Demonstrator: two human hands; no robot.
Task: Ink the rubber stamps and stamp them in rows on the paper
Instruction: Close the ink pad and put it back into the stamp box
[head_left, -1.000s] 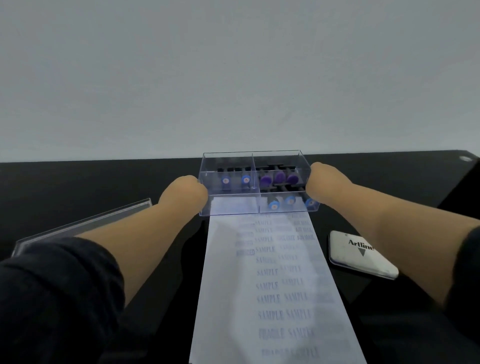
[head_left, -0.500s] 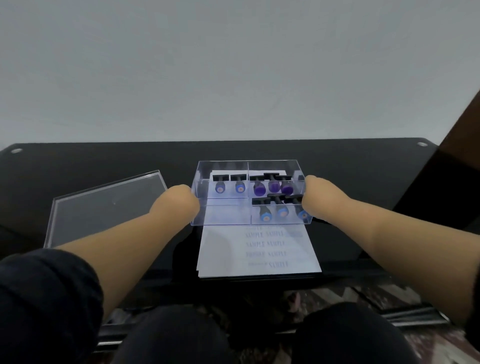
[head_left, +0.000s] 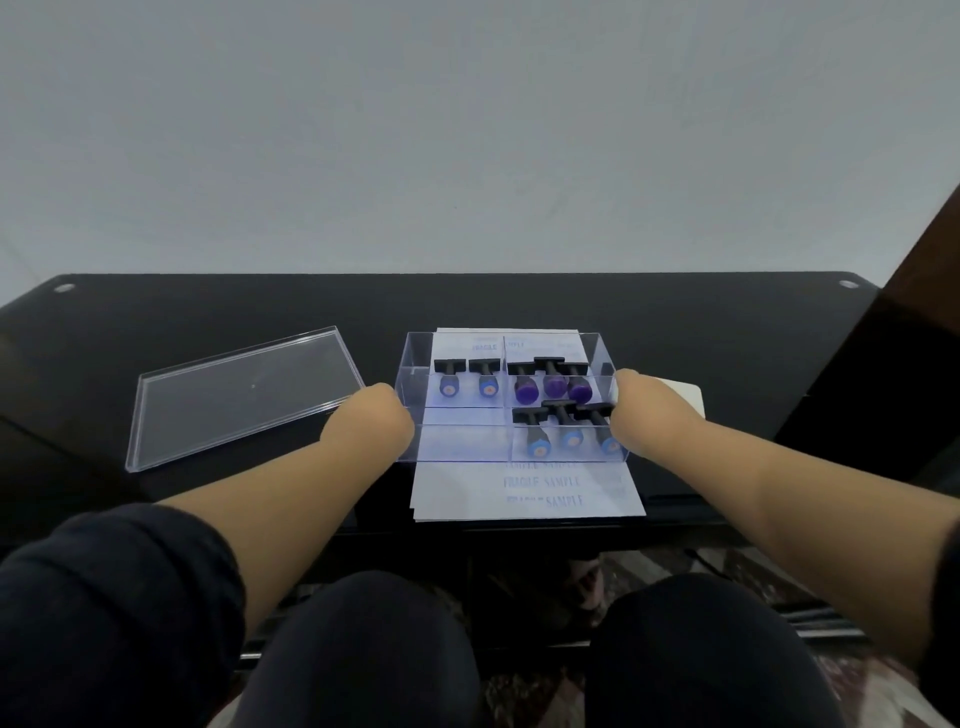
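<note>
Head view: fingers not visible, grip cannot tell. Left hand (head_left: 371, 423) against left wall, right hand (head_left: 641, 410) against right wall of clear box (head_left: 415, 364) on the stamped paper (head_left: 524, 491). Stamps (head_left: 530, 384) lie inside, long axes near-far, handles near. Lid (head_left: 239, 395) lies left on the table (head_left: 727, 332).

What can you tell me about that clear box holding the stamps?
The clear plastic box is lidless and split into four compartments; three hold rubber stamps lying down, the near-left one holds none. It sits on the stamped white paper on the black table. The left hand and right hand touch its sides.
</note>
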